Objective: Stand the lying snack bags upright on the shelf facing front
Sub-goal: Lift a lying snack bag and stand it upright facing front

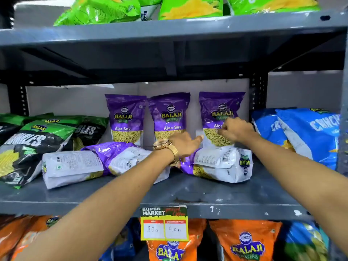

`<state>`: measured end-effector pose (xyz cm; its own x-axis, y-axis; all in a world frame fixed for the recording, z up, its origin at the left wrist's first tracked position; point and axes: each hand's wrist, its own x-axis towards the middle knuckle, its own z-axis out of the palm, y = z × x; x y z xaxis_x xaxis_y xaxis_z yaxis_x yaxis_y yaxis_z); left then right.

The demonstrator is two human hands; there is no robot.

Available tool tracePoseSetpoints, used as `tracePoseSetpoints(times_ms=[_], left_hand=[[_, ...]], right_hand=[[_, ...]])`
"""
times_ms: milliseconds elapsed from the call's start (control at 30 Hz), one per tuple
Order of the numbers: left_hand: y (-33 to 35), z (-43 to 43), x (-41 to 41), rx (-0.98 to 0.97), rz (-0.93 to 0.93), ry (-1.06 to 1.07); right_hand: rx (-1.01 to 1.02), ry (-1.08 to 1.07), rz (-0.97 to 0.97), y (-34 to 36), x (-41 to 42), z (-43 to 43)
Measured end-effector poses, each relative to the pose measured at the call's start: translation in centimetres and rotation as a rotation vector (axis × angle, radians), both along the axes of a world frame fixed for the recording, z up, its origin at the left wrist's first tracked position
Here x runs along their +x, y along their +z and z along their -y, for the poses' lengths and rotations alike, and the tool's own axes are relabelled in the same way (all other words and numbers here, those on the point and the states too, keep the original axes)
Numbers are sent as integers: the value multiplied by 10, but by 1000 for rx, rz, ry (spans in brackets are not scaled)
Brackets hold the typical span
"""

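Three purple Aloo Sev bags stand upright, facing front, at the back of the grey middle shelf [188, 191]: a left bag [126, 117], a middle bag [170, 113] and a right bag [216, 106]. In front of them lie more bags, back side up: one at the left [73, 166], one overlapping it [122, 157], one at the right [222, 166]. My right hand [235, 129] pinches the front of the right upright bag. My left hand [185, 144], with a gold watch on the wrist, reaches over the lying bags with its fingers stretched toward that bag's lower left edge.
Black-and-green bags [32, 144] lean at the shelf's left, blue bags [308, 132] at its right. Green bags [190, 8] fill the shelf above, orange bags [246, 242] the one below. A price tag [164, 225] hangs on the front edge.
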<state>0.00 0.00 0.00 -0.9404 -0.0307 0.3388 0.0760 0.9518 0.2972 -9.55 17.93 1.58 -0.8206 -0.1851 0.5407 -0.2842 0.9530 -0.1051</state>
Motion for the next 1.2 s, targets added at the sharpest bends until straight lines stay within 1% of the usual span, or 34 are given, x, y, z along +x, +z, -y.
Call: tracePoseSetpoints(times_ms=[67,100,133,200,233,267,300,333,400,467,500,567,633,733,867,967,1100,1200], left_hand=[[-12,-10,-4,299,324,-21],[-20,-13,-8,366,439,-14],[-27,-16,-10,419,527,-20],[-40,-21,-16,542,589,-32],[-46,-21,-20,640,585,-41],[-50,-22,-23,730,559,-53],[-54,-23,-25,799,528,-65],[-57,-24,-25,851,500,-73],[-62,-25,-22,930,422,-106],[-66,-26,-17,1004,334,-168],[-68,-27,-15,1040,291,-205],[-70,-29,-12,1085,199,-286],[-66,-33,-11,1063,101,-338],[-51,-41,-15,940,-10,-326],[-33,-51,-32,787,-107,-273],[-24,-57,-53,616,-223,-200],[-18,-67,-84,446,-355,-124],[-26,-73,-103,475,-367,-104]], right_hand=[[-55,-35,82,-7,-6,-8],[-68,-42,151,-13,-13,-11],[-106,-32,250,-21,-15,-15],[-248,81,511,-28,-23,-18],[-313,126,627,-29,-26,-20],[-326,148,725,-30,-25,-21],[-307,160,784,-31,-25,-23],[-284,173,804,-31,-24,-25],[-296,265,824,-32,-20,-25],[-390,377,837,-35,-13,-29],[-445,415,814,-37,-9,-32],[-561,466,691,-43,-2,-41],[-648,474,576,-47,4,-51],[-767,445,476,-54,7,-60],[-1001,598,355,-61,9,-66],[-1141,698,266,-63,3,-65],[-1238,664,197,-63,-15,-60],[-1236,631,190,-70,-28,-60]])
